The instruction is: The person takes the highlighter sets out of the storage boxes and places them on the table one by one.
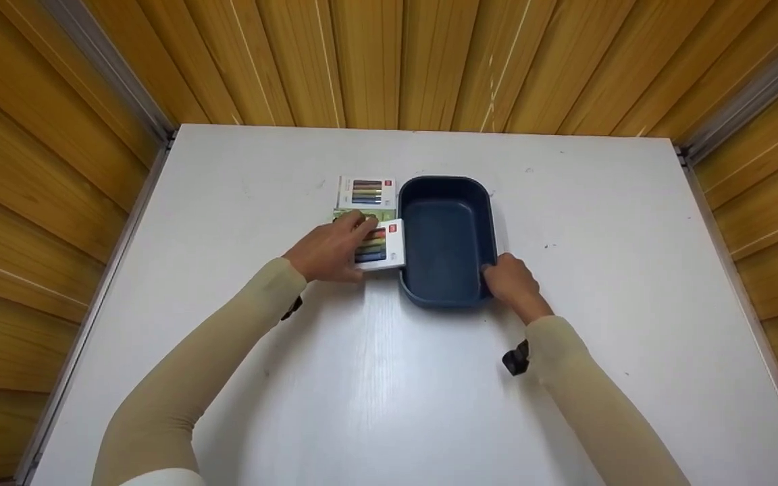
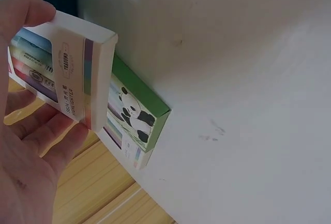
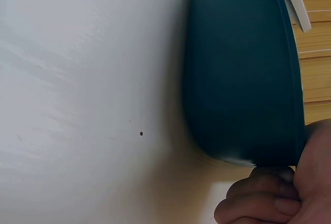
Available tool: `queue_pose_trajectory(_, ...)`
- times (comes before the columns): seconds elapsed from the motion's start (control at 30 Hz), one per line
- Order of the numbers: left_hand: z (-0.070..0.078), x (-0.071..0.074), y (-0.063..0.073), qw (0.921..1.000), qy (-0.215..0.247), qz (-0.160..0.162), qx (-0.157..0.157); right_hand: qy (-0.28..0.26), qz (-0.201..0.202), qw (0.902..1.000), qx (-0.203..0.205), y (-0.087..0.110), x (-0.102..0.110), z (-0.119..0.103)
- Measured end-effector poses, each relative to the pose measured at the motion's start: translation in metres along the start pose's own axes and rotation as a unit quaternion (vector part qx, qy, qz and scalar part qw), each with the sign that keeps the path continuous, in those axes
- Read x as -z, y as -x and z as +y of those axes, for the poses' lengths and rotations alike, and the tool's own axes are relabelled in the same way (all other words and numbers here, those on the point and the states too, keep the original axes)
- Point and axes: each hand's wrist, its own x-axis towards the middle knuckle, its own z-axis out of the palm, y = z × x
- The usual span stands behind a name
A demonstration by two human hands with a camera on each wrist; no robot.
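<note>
My left hand (image 1: 329,248) grips a white box of highlighters (image 1: 395,244) with a window showing coloured pens. In the left wrist view the thumb is on one edge of this highlighter box (image 2: 72,71) and the fingers on the opposite edge. The box is raised, its right end overlapping the left rim of a dark blue plastic bin (image 1: 446,302). With thumb inside and fingers outside, my right hand (image 1: 514,282) pinches the bin's right wall near the front corner. Nothing lies inside the bin.
Left of the bin lie a green box with a panda picture (image 2: 137,109) and a second white highlighter box (image 1: 367,192) behind it. All stand on a white table (image 1: 375,391), with wood-patterned panels (image 1: 362,61) along its back and sides.
</note>
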Motion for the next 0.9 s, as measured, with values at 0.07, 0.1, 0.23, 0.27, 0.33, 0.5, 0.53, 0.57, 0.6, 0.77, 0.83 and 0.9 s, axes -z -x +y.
queue_pose_trajectory(0.07,-0.003,-0.001,0.001,1.0000,0.003,-0.001,0.004,0.001,0.001,1.0000,-0.001,0.000,0.001,0.001)
queue_pose_trajectory(0.1,-0.004,-0.002,0.002,1.0000,0.004,-0.001,0.004,0.001,0.000,1.0000,0.001,0.000,0.001,0.001)
queue_pose_trajectory(0.23,-0.009,-0.003,0.004,0.9998,0.012,-0.004,0.013,0.005,0.001,1.0000,0.006,0.000,0.001,0.000)
queue_pose_trajectory(0.27,-0.010,-0.004,0.004,0.9999,0.010,-0.004,0.012,0.005,0.001,1.0000,0.006,0.000,0.001,0.000)
queue_pose_trajectory(0.33,-0.011,-0.004,0.006,0.9999,0.010,-0.005,0.011,0.006,0.000,1.0000,0.003,0.000,0.001,0.000)
queue_pose_trajectory(0.5,-0.012,-0.009,0.008,0.9999,0.005,-0.012,-0.002,-0.001,-0.006,1.0000,-0.001,0.001,0.000,-0.001)
queue_pose_trajectory(0.53,-0.011,-0.010,0.008,0.9999,0.002,-0.014,-0.003,-0.002,-0.006,1.0000,-0.001,0.001,0.000,0.000)
queue_pose_trajectory(0.57,-0.011,-0.011,0.008,0.9999,-0.001,-0.016,-0.005,-0.003,-0.006,1.0000,-0.001,0.001,0.000,0.000)
queue_pose_trajectory(0.6,-0.011,-0.012,0.008,0.9998,-0.005,-0.017,-0.007,-0.004,-0.007,1.0000,-0.001,0.000,0.000,0.000)
queue_pose_trajectory(0.77,-0.010,-0.017,0.009,0.9993,-0.024,-0.027,-0.008,-0.002,-0.004,1.0000,-0.005,0.000,0.000,0.000)
queue_pose_trajectory(0.83,-0.010,-0.018,0.009,0.9991,-0.030,-0.027,-0.010,-0.001,-0.004,1.0000,-0.005,0.000,0.000,0.000)
queue_pose_trajectory(0.9,-0.010,-0.019,0.010,0.9991,-0.032,-0.025,-0.011,0.001,-0.004,1.0000,-0.001,0.000,0.001,0.000)
